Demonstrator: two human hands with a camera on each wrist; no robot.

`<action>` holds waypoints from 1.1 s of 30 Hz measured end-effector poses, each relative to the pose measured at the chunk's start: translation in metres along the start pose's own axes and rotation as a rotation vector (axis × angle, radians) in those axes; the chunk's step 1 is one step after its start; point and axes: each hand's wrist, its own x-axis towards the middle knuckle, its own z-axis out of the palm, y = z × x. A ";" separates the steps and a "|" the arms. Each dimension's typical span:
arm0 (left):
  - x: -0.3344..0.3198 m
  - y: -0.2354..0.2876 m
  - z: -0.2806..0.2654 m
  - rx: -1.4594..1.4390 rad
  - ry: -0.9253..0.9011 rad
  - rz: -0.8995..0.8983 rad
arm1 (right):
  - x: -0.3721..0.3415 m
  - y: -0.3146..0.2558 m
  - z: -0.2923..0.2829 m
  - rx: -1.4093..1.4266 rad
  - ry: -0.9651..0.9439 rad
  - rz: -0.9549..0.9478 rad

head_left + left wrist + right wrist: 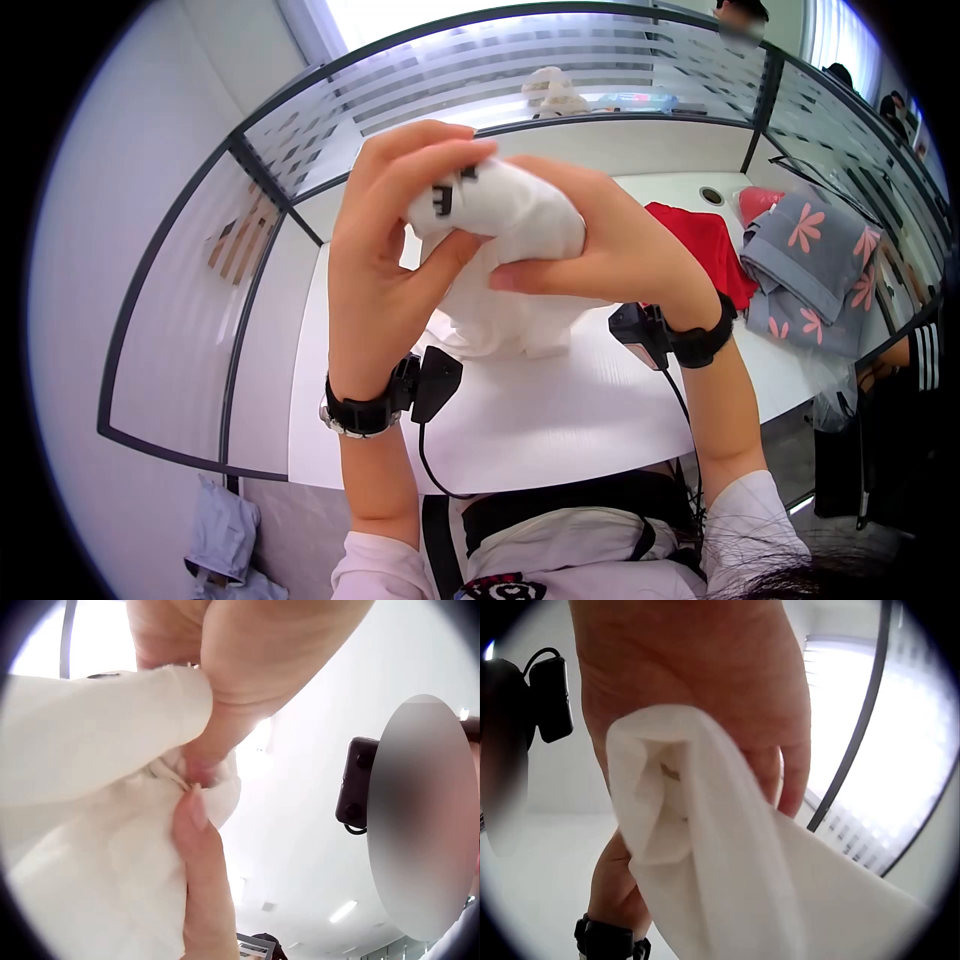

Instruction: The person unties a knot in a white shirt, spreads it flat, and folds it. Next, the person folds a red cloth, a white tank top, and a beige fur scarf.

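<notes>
A bundled white fabric garment (535,215) with a bit of black lettering is held up above the desk between both hands. At its left end my left hand (375,225) grips it, fingers over the top and thumb underneath. My right hand (625,240) grips the other end, its thumb along the lower side. The two thumbs come close together in the head view. In the left wrist view the folded white cloth (82,742) has its edge pinched by fingertips. A hollow fold of the cloth (667,802) shows in the right wrist view. More white cloth hangs below, down to the desk.
The white desk (560,420) has a framed, striped glass partition (440,100) around it. On the right lie a red cloth (700,245) and a folded grey cloth with pink flowers (800,260). Other people are beyond the partition. Camera cables run from both wrists.
</notes>
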 end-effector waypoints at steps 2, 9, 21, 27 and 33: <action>-0.002 0.003 0.003 -0.039 0.021 -0.109 | -0.001 0.000 0.001 0.033 0.026 0.045; -0.007 0.004 0.003 -0.039 -0.110 -0.404 | 0.001 0.011 0.006 -0.038 0.200 -0.060; -0.005 -0.001 0.008 0.037 0.059 -0.316 | 0.002 0.005 0.007 -0.281 0.217 -0.181; -0.006 0.041 0.007 0.518 0.146 -0.162 | -0.005 -0.046 -0.008 -0.399 0.389 -0.321; 0.010 0.088 -0.002 0.655 0.168 0.046 | -0.019 -0.101 -0.022 -0.368 0.367 -0.254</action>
